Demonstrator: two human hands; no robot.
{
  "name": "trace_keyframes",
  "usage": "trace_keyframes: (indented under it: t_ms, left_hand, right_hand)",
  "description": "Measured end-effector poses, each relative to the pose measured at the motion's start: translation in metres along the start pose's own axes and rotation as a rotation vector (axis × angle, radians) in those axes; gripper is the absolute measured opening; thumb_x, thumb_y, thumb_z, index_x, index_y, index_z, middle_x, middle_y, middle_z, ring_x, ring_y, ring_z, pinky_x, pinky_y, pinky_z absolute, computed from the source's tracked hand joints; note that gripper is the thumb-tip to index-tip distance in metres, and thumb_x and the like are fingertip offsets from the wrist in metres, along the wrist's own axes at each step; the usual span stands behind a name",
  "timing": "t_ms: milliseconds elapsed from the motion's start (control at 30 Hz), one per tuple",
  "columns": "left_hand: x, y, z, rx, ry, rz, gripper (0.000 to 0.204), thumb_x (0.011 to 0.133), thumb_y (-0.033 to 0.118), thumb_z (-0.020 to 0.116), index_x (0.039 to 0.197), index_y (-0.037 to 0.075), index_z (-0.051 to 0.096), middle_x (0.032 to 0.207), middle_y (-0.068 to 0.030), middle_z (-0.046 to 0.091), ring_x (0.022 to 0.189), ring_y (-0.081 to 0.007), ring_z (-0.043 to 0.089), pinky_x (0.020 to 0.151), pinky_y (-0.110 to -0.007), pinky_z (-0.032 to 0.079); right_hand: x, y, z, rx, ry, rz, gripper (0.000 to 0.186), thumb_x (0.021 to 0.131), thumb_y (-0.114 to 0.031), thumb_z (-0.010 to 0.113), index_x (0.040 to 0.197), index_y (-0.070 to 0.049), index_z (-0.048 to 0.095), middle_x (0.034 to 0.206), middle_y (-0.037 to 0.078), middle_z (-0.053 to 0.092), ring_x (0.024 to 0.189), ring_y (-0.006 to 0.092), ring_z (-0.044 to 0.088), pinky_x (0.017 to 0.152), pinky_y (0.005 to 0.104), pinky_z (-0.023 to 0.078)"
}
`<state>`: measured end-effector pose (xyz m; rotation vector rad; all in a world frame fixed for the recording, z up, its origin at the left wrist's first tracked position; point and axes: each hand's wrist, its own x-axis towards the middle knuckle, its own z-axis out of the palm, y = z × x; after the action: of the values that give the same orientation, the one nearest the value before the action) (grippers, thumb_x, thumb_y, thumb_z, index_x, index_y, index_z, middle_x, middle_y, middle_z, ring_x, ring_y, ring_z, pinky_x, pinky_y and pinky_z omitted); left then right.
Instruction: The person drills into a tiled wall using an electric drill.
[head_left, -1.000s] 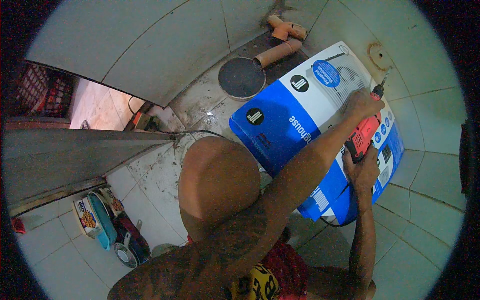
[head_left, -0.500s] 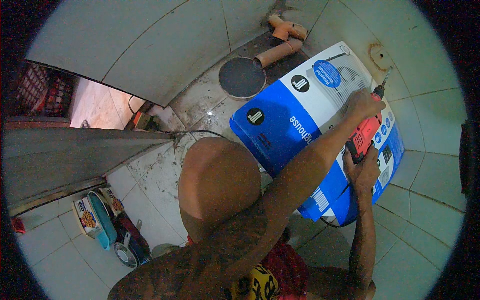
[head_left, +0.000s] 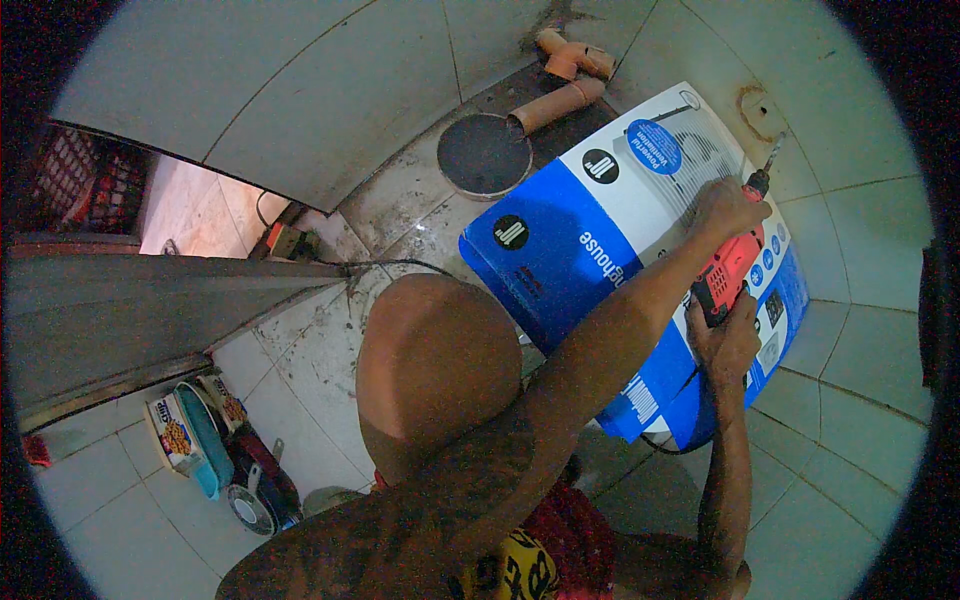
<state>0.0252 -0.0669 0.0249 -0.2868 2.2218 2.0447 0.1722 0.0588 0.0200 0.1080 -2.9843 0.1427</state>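
While both hands stay clamped on the red drill [head_left: 728,272] — left hand [head_left: 728,208] up front, right hand [head_left: 724,340] behind — keep the bit square to the tiled wall [head_left: 850,130].

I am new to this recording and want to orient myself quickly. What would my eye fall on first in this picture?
First, the red power drill right of centre, gripped by both hands: the left hand near its front, the right hand on the handle, its bit against the tiled wall. Behind it leans a large blue and white box. Orange pipe pieces lie at the top.
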Motion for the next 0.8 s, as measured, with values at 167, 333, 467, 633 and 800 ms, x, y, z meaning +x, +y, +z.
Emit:
trace_keyframes:
  t_ms: [167,333,467,633,800]
  left_hand:
    - [0.006,-0.007,-0.004,0.078,-0.030,0.031,0.076,0.071,0.054,0.073,0.110,-0.011,0.066,0.109,-0.0324,0.068,0.104,-0.0442,0.068,0.092,-0.047,0.055]
    - [0.002,0.000,-0.001,0.001,-0.040,-0.006,0.066,0.066,0.040,0.074,0.104,-0.014,0.066,0.107,-0.0334,0.067,0.105,-0.0440,0.066,0.097,-0.045,0.051]
    - [-0.001,0.003,-0.002,0.007,-0.055,-0.025,0.069,0.067,0.042,0.075,0.107,-0.013,0.065,0.109,-0.0330,0.067,0.107,-0.0435,0.065,0.097,-0.045,0.051]
    - [-0.001,0.003,-0.004,0.012,-0.017,-0.020,0.071,0.067,0.043,0.074,0.110,-0.013,0.063,0.112,-0.0327,0.066,0.110,-0.0432,0.064,0.099,-0.045,0.050]
    - [-0.001,0.003,-0.007,0.011,-0.082,-0.048,0.073,0.068,0.043,0.074,0.115,-0.012,0.061,0.119,-0.0322,0.063,0.114,-0.0426,0.062,0.100,-0.045,0.050]
  right_hand:
    - [0.001,-0.007,0.001,0.023,0.002,-0.008,0.076,0.077,-0.051,0.078,0.128,-0.001,0.051,0.106,0.021,0.062,0.090,0.0442,0.067,0.073,0.0554,0.055]
    - [0.001,0.000,0.001,-0.006,0.006,-0.015,0.077,0.077,-0.050,0.078,0.129,-0.001,0.050,0.106,0.021,0.061,0.089,0.0438,0.067,0.073,0.0558,0.055]
    - [0.000,0.003,0.002,-0.010,0.011,-0.034,0.079,0.077,-0.050,0.078,0.131,0.000,0.049,0.108,0.021,0.061,0.090,0.0438,0.067,0.073,0.0558,0.055]
    - [0.000,0.000,0.002,-0.022,0.015,-0.042,0.081,0.078,-0.051,0.077,0.132,0.002,0.048,0.110,0.022,0.061,0.090,0.0437,0.067,0.073,0.0557,0.055]
    - [0.000,0.001,0.003,-0.035,0.014,-0.034,0.081,0.077,-0.052,0.077,0.132,0.001,0.049,0.110,0.021,0.061,0.091,0.0437,0.067,0.073,0.0560,0.055]
